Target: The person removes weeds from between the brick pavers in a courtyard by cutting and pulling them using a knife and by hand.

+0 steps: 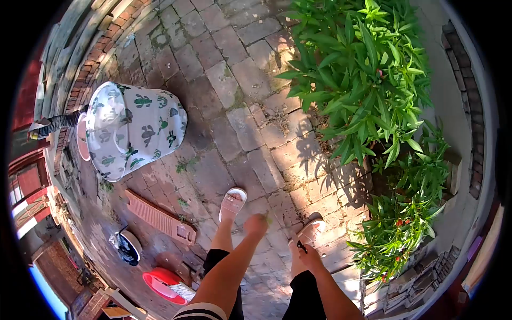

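Observation:
My left hand (256, 224) is closed in front of my left foot, low over the brick paving, with a small bit of green at its fingertips that is too small to make out. My right hand (308, 256) is wrapped round a small black-handled tool (302, 246), beside my right sandal (311, 230). The other pink sandal (233, 204) is just beyond my left hand. Leafy green plants (368, 80) stand at the upper right, and lower ones with red flowers (399, 229) grow to the right of my right hand.
At the left stand a white tub with a cactus print (144, 128), a pink washboard (160, 216), a bowl with dark cloth (128, 247) and a red basin (160, 285). Brick paving (218, 138) lies around my feet. A low wall (480, 122) curves along the right.

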Available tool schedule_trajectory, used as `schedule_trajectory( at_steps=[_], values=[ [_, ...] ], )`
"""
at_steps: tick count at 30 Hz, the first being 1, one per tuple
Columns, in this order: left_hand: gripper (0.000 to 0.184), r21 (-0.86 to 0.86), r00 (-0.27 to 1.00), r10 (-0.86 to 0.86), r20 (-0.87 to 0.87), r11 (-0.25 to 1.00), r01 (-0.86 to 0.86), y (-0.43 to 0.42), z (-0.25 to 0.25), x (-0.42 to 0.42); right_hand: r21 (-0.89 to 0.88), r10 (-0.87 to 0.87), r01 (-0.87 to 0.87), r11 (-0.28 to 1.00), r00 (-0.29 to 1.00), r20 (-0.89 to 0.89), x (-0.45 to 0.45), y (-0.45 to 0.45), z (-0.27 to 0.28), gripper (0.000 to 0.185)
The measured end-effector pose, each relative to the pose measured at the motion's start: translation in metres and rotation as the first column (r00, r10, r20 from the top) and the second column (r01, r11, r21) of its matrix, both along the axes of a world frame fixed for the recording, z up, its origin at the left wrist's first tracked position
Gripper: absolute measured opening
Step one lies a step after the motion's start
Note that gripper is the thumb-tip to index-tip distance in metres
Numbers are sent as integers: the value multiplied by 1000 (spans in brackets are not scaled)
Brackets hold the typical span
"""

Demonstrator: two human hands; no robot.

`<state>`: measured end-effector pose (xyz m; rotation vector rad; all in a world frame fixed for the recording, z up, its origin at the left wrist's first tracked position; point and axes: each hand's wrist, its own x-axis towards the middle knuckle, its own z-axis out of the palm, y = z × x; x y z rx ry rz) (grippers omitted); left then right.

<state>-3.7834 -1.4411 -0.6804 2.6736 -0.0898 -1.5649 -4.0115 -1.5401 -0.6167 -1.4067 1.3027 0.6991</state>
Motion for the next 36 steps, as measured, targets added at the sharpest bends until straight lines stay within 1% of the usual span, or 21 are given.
schedule_trajectory(
  at_steps=[2,4,6,7,9,11,13,14,16,17,18,20,22,23,24,25,28,31,32,34,36],
  values=[
    [29,-45,998,54,-9,998,-54,5,40,25,-59,32,-31,998,999,20,22,-2,26,26],
    [29,-109,985,174,4,979,-172,22,64,48,24,-115,114,993,992,52,42,-2,51,24],
    [30,-169,961,276,28,948,-268,45,85,76,57,-148,146,988,988,35,60,-1,71,23],
    [31,-193,945,322,50,932,-308,61,97,92,116,-251,246,962,968,27,85,-3,99,21],
    [33,-132,908,393,145,917,-376,89,127,123,54,-219,215,975,972,83,93,8,114,19],
    [33,-71,855,510,97,860,-505,138,128,148,17,-215,215,976,970,114,123,11,143,17],
    [31,-62,858,476,193,879,-473,163,183,179,23,-189,187,982,972,140,148,17,170,16],
    [30,-80,858,467,213,884,-461,181,190,187,27,-174,171,985,974,144,155,20,184,16],
    [29,-104,848,465,255,885,-454,229,193,193,18,-177,176,984,971,162,168,30,201,16],
    [29,-115,827,506,244,862,-494,258,178,193,21,-170,168,986,974,153,172,32,201,16],
    [29,-124,805,546,231,838,-532,270,186,195,24,-163,161,987,976,142,181,36,213,16],
    [32,-46,815,524,249,847,-530,295,198,198,99,-240,234,967,970,50,204,40,240,14],
    [34,-156,777,596,202,803,-575,315,208,198,121,-212,205,971,976,47,215,42,254,15],
    [41,-235,796,579,175,810,-537,339,182,189,161,-269,261,952,963,32,228,42,273,18],
    [48,-278,744,636,204,767,-579,317,231,195,131,-228,223,966,974,19,224,41,273,20],
    [51,-284,727,658,197,748,-600,317,244,193,131,-196,191,973,980,28,222,39,277,21],
    [49,-381,660,690,296,719,-581,340,235,155,123,-107,102,987,994,37,209,26,277,21],
    [39,-529,568,822,-36,467,-709,348,275,108,144,-49,43,989,998,41,185,5,263,20],
    [34,-498,485,870,-86,384,-777,342,296,85,136,-6,3,991,1000,24,172,-5,254,19],
    [27,-414,311,935,-173,218,-884,336,336,32,164,-74,75,984,997,-12,149,-27,253,23],
    [28,-373,285,932,-224,189,-909,356,332,-50,157,-108,118,980,992,-69,124,-48,251,20]
  ],
)
